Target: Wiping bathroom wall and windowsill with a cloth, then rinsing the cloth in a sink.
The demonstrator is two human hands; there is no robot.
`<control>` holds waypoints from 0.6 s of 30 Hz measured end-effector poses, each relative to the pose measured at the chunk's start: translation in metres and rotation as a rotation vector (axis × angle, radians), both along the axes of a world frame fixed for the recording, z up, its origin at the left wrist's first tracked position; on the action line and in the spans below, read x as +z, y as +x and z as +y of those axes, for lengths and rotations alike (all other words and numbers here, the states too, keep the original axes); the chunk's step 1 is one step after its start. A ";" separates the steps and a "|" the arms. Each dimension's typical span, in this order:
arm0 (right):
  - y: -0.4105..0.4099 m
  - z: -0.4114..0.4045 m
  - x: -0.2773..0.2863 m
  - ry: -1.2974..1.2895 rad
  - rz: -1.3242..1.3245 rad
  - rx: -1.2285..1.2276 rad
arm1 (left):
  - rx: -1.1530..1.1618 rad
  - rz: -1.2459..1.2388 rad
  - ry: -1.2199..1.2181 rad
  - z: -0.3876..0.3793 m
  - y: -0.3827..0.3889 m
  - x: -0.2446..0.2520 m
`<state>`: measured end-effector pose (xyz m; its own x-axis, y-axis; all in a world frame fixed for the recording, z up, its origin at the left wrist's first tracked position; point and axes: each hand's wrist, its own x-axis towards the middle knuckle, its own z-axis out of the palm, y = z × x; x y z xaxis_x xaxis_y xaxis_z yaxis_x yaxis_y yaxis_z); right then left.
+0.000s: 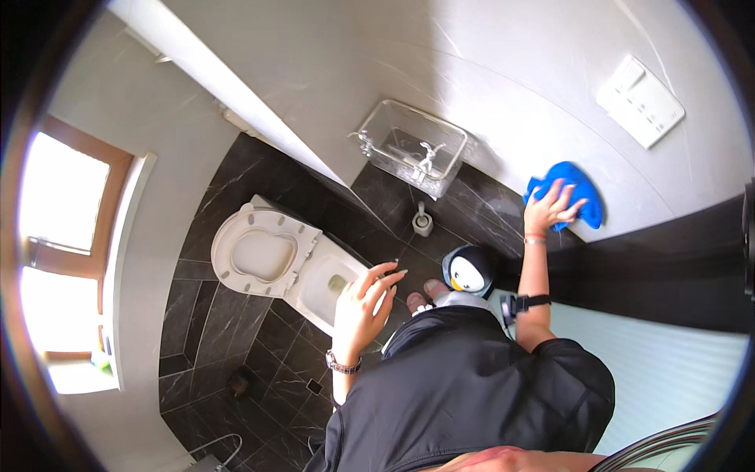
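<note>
My right hand (550, 211) is stretched out to the light marbled wall (507, 118), fingers spread over a bunched blue cloth (581, 189). The cloth lies against the wall, just above its dark tiled lower part. My left hand (364, 298) hangs in the air with loosely bent fingers and holds nothing. In the picture it overlaps the edge of a white toilet bowl (309, 289), whose seat and lid (265, 253) are raised. A watch (343, 363) is on the left wrist.
A transparent wall basket (413, 141) with metal fittings is above a toilet brush holder (422, 224). By my feet stands a penguin-shaped container (470, 270). A white control panel (641, 102) is on the wall at right. A wood-framed window (115, 177) is at left.
</note>
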<state>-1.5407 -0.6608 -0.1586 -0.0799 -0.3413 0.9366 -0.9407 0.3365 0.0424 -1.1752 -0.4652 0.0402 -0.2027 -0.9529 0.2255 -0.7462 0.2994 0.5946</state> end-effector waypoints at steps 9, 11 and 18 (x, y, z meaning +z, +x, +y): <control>0.010 0.030 0.024 0.475 0.268 0.510 | 0.073 -0.025 -0.007 0.020 0.017 -0.007; 0.039 0.035 0.082 0.310 0.000 0.683 | 0.055 0.007 0.016 0.019 0.016 -0.006; 0.151 -0.008 0.282 -0.679 -0.326 1.017 | -0.004 -0.018 -0.040 0.023 0.013 0.002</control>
<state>-1.3897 -0.6691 0.1232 -0.3238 0.1559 0.9332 -0.7206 -0.6798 -0.1365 -1.1626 -0.4423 0.0420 -0.2105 -0.9424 0.2601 -0.7555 0.3256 0.5685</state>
